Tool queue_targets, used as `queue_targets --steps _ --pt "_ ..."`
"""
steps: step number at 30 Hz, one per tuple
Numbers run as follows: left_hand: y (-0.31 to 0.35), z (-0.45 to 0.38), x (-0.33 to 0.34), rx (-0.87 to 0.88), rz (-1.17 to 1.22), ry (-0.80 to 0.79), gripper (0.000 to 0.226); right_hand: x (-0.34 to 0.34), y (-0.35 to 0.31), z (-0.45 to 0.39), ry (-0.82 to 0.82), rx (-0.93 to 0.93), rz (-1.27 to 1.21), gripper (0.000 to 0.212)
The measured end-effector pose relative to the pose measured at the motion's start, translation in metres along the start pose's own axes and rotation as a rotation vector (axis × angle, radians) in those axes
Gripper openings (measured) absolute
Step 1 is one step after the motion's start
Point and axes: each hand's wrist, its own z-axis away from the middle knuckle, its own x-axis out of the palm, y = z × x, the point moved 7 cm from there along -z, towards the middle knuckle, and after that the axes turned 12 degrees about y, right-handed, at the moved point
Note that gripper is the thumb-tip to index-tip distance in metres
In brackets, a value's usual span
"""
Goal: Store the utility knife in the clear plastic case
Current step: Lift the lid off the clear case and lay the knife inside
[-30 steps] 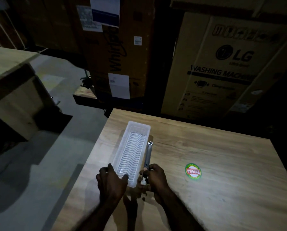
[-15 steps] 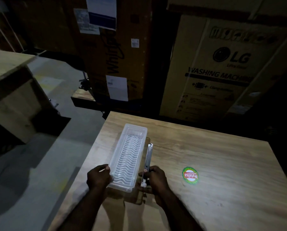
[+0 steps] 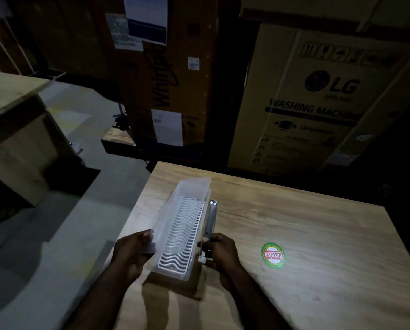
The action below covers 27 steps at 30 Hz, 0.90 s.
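A long clear plastic case (image 3: 182, 225) with a white wavy insert lies on the wooden table (image 3: 294, 234), near its left edge. Its transparent lid (image 3: 166, 210) is tilted up along the left side, and my left hand (image 3: 132, 251) grips the lid's near corner. The utility knife (image 3: 210, 217), slim and metallic, lies on the table touching the case's right side, pointing away from me. My right hand (image 3: 220, 253) is closed on the knife's near end. The inside of the case holds only the insert.
A round green and red sticker (image 3: 272, 254) is on the table to the right of my hands. Large cardboard appliance boxes (image 3: 318, 98) stand behind the table. A second wooden table (image 3: 11, 96) is at the far left, with bare floor between.
My left hand moved from the case's near end to its left side and raised the lid, which now stands tilted open. My right hand stayed on the knife's end.
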Motion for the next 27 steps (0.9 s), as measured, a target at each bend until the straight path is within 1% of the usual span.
queue_targets --steps 2,4,7,9,11,12,14,15,18,19,21,24,27 --pt "-0.003 -0.002 0.005 -0.023 0.018 -0.045 0.009 0.006 0.001 0.001 -0.031 0.028 -0.026 0.020" --pt "-0.007 -0.003 0.008 -0.079 0.090 -0.084 0.012 0.012 0.005 0.000 -0.045 0.055 -0.049 0.019" --pt "-0.012 -0.001 0.011 -0.180 0.218 -0.144 0.018 0.014 0.008 -0.004 0.011 0.037 -0.022 0.012" --pt "-0.010 0.001 0.014 -0.240 0.286 -0.232 0.008 0.018 0.006 -0.007 0.050 0.009 0.013 0.011" --pt "-0.012 -0.007 0.015 -0.249 0.333 -0.313 0.057 0.020 0.007 -0.012 0.076 0.006 0.061 0.016" --pt "-0.014 -0.014 0.015 -0.259 0.391 -0.339 0.068 0.020 0.008 -0.016 0.084 -0.010 0.095 0.015" --pt "-0.018 -0.026 0.009 -0.285 0.451 -0.380 0.072 0.028 0.007 -0.024 0.138 -0.099 0.208 0.002" --pt "-0.020 -0.025 0.011 -0.297 0.457 -0.409 0.072 0.029 0.004 -0.026 0.161 -0.149 0.274 0.008" --pt "-0.023 -0.022 0.014 -0.290 0.497 -0.473 0.071 0.037 -0.011 -0.022 0.189 -0.270 0.435 0.007" --pt "-0.024 -0.020 0.017 -0.286 0.493 -0.489 0.070 0.038 -0.017 -0.019 0.207 -0.301 0.478 0.013" --pt "-0.025 -0.019 0.022 -0.284 0.489 -0.497 0.071 0.045 -0.026 -0.016 0.216 -0.358 0.576 0.028" --pt "-0.029 -0.023 0.028 -0.297 0.489 -0.473 0.078 0.053 -0.033 -0.011 0.230 -0.458 0.748 0.029" --pt "-0.030 -0.030 0.029 -0.307 0.493 -0.460 0.074 0.068 -0.038 -0.006 0.240 -0.601 0.923 0.044"
